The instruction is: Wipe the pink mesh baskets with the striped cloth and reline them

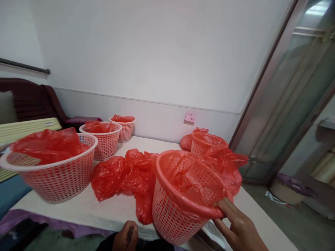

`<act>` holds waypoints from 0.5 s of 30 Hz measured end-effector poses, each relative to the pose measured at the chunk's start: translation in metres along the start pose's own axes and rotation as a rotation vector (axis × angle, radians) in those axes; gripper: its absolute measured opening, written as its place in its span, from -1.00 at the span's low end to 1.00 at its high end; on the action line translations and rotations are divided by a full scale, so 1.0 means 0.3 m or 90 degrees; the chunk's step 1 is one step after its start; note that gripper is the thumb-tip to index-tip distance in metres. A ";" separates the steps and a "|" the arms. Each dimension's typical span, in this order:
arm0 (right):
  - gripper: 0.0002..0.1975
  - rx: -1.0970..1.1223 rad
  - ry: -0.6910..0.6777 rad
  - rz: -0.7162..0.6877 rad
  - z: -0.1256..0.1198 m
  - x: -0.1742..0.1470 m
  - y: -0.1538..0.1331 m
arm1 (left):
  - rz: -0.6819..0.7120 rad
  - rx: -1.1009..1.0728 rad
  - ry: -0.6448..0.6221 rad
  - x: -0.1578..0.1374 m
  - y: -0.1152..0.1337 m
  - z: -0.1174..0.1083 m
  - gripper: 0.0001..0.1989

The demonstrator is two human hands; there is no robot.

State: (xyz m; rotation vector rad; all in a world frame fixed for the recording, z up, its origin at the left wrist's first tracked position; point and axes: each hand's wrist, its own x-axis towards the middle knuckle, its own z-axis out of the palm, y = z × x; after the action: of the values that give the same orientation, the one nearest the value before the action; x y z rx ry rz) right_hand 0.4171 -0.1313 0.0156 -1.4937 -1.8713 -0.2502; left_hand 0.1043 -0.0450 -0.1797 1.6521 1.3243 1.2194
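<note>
My right hand (237, 223) grips the near right rim of a white plastic basket (170, 209), which tilts at the table's front edge. A thin red plastic bag (188, 177) lines this basket and is folded over its rim. Some of the bag bunches out on the far right side. My left hand (127, 237) is low at the front edge, close to my body, with its fingers curled and nothing visible in them. Between the baskets, a crumpled heap of red plastic bags (128, 174) touches the held basket's left side.
On the white table (117, 212), a large basket (60, 181), a middle basket (106, 143) and a small basket (127, 130) stand at left with red bags inside. Another lined basket (197, 146) is behind. A glass door (282, 87) and a floor bin (288, 190) are at right.
</note>
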 end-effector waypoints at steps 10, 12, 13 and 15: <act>-0.91 0.015 -0.071 0.035 0.041 0.013 -0.010 | -0.048 -0.032 -0.068 0.007 0.018 0.014 -0.66; -0.91 0.047 -0.086 0.057 0.025 0.026 -0.031 | -0.106 -0.099 -0.086 0.025 0.034 0.017 -0.64; -0.87 0.063 -0.082 0.071 0.013 0.029 -0.039 | -0.140 -0.142 -0.093 0.038 0.048 0.018 -0.63; -0.80 0.094 -0.058 0.107 -0.015 0.028 -0.042 | -0.191 -0.236 -0.105 0.071 0.095 0.015 -0.58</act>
State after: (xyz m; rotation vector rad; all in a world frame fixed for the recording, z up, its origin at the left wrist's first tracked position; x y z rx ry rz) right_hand 0.4069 -0.1313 0.0275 -1.5717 -1.7805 0.0346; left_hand 0.1188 -0.0313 -0.1500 1.2155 1.1168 1.0483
